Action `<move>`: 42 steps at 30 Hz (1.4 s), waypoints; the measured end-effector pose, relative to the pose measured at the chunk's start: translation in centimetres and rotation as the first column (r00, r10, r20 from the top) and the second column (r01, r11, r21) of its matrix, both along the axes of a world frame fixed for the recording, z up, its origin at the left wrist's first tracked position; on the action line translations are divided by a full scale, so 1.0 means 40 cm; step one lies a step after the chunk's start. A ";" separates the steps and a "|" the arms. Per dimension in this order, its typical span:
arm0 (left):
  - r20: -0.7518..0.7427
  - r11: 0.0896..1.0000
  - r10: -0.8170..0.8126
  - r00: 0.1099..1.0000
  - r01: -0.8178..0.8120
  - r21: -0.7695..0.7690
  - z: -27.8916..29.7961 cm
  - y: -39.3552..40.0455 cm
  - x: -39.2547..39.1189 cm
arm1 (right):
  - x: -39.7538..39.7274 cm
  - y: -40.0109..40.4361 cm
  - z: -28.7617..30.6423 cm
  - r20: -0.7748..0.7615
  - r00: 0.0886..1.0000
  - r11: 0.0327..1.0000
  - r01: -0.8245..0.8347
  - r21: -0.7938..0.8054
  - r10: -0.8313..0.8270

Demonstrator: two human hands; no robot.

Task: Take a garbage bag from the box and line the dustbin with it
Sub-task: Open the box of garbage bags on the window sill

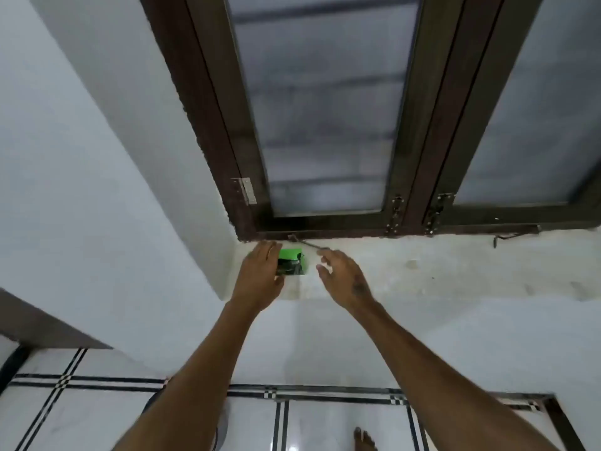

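A small green box (292, 262) of garbage bags sits on the white window sill (422, 271), close to the left corner. Dark bag material shows in its open front. My left hand (260, 275) is at the box's left side, fingers straight and touching or nearly touching it. My right hand (344, 275) hovers just right of the box with spread, relaxed fingers, a small gap between them and the box. A grey rounded thing at the bottom (221, 428), mostly hidden behind my left forearm, may be the dustbin.
A dark wooden window frame (247, 206) with frosted panes rises right behind the sill. A metal window stay (305, 243) lies on the sill just behind the box. White walls close in on the left. Tiled floor and my bare foot (364, 439) show below.
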State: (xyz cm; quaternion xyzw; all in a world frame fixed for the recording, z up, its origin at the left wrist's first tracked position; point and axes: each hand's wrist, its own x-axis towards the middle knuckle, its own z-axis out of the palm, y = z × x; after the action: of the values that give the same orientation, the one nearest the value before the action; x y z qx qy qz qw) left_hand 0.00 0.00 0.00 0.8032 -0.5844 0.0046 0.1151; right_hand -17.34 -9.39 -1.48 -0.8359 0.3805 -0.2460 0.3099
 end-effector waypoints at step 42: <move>0.502 0.890 -0.453 0.737 0.344 0.299 0.143 -0.273 -0.115 | -0.042 -0.129 -0.012 0.282 0.683 0.060 -0.330 0.942 -0.674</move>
State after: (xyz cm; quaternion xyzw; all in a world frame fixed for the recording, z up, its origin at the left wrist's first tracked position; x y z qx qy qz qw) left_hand -4.62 -10.93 5.74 0.6285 -0.7485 0.1598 -0.1385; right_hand -19.03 -14.57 -1.94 -0.1700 0.4021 -0.2533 0.8633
